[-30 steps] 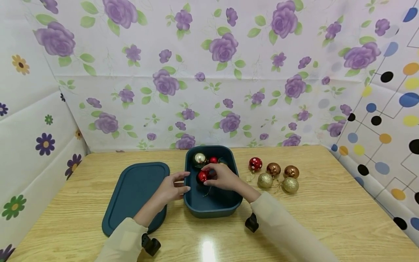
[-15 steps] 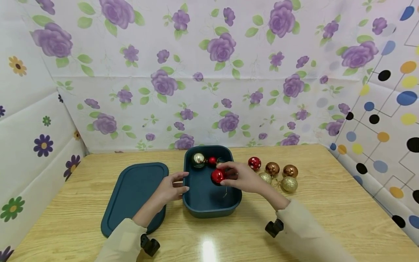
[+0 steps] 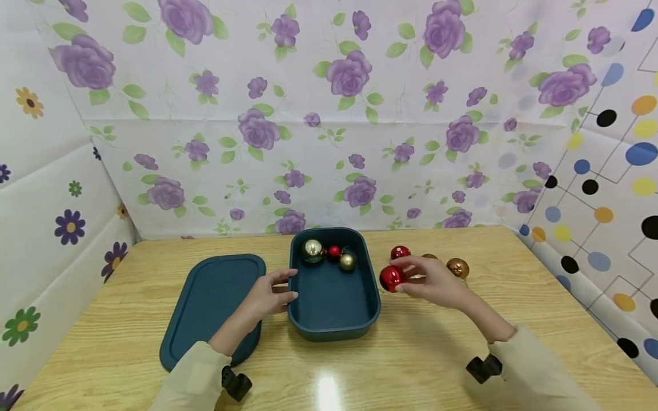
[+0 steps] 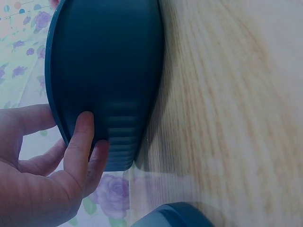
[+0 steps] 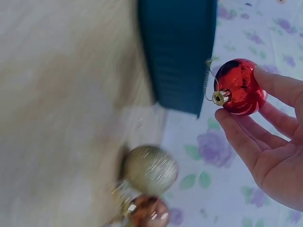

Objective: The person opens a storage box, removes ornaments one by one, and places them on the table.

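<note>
My right hand [image 3: 434,282] pinches a shiny red Christmas bauble [image 3: 392,278] by its sides, just right of the dark teal box [image 3: 334,334]. Its gold cap and thread [image 5: 218,98] face the box in the right wrist view. My left hand [image 3: 267,294] holds the box's left side, with some fingertips at the rim and others against the outer wall [image 4: 109,61]. Inside the box, toward the back, lie a large pale gold bauble [image 3: 312,250], a small red one [image 3: 334,252] and a small gold bauble [image 3: 347,262].
A teal lid [image 3: 216,302] lies flat left of the box. Beyond my right hand are a polka-dot red bauble [image 3: 400,253], a copper bauble [image 3: 457,268] and a glittery gold bauble [image 5: 150,169], with others partly hidden. A patterned cloth [image 3: 308,165] hangs behind the wooden table.
My right hand has lifted the red bauble from inside the box and carried it right, past the rim. The small gold bauble has come into sight. My left hand keeps its place.
</note>
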Action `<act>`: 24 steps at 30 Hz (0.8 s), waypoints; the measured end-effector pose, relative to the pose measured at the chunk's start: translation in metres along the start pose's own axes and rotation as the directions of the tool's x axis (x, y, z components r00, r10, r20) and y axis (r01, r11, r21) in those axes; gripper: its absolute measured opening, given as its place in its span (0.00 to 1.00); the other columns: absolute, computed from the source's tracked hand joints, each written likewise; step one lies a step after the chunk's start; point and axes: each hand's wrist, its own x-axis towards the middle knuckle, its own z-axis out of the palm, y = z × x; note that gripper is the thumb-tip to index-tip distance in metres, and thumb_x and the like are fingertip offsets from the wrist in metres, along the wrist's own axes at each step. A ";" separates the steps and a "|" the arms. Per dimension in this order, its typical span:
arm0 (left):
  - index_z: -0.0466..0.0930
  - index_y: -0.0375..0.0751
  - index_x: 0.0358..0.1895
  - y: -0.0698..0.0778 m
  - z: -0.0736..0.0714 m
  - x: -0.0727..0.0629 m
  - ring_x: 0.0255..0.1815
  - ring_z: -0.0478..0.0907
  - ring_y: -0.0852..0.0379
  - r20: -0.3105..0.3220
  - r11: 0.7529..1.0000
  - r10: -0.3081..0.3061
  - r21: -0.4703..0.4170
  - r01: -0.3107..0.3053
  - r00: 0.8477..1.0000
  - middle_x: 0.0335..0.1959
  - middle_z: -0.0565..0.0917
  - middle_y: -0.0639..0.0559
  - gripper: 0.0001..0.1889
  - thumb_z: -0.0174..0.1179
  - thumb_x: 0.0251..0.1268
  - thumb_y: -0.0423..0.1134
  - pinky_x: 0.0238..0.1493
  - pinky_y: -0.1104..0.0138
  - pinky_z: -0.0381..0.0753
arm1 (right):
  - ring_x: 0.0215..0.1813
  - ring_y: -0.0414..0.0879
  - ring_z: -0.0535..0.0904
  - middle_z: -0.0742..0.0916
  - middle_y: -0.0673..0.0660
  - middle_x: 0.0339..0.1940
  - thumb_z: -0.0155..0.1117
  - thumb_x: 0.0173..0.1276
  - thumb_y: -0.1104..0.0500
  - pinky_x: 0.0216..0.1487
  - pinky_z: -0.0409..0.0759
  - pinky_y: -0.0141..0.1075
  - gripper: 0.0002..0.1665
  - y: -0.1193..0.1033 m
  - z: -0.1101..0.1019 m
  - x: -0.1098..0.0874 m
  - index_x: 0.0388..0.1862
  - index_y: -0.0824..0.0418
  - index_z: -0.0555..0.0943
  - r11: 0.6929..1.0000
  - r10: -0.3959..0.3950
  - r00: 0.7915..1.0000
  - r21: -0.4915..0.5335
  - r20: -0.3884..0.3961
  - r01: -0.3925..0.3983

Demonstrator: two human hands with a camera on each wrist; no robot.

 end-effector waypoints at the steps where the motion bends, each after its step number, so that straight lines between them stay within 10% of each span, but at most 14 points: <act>1: 0.64 0.39 0.65 0.000 0.000 0.000 0.56 0.69 0.43 0.002 1.000 0.000 -0.003 0.000 1.000 0.64 0.62 0.34 0.27 0.56 0.61 0.28 0.40 0.59 0.80 | 0.45 0.52 0.81 0.81 0.62 0.47 0.65 0.59 0.59 0.41 0.80 0.33 0.25 0.004 -0.001 -0.004 0.55 0.64 0.74 1.000 0.005 1.000 -0.007 -0.002 -0.005; 24: 0.63 0.39 0.66 -0.001 -0.001 0.000 0.58 0.68 0.41 0.019 1.000 0.018 0.004 -0.019 1.000 0.64 0.62 0.34 0.27 0.56 0.62 0.29 0.42 0.59 0.80 | 0.44 0.55 0.80 0.83 0.63 0.44 0.68 0.56 0.63 0.41 0.80 0.40 0.24 0.063 -0.005 -0.048 0.52 0.69 0.76 0.991 0.055 0.998 -0.126 -0.010 -0.056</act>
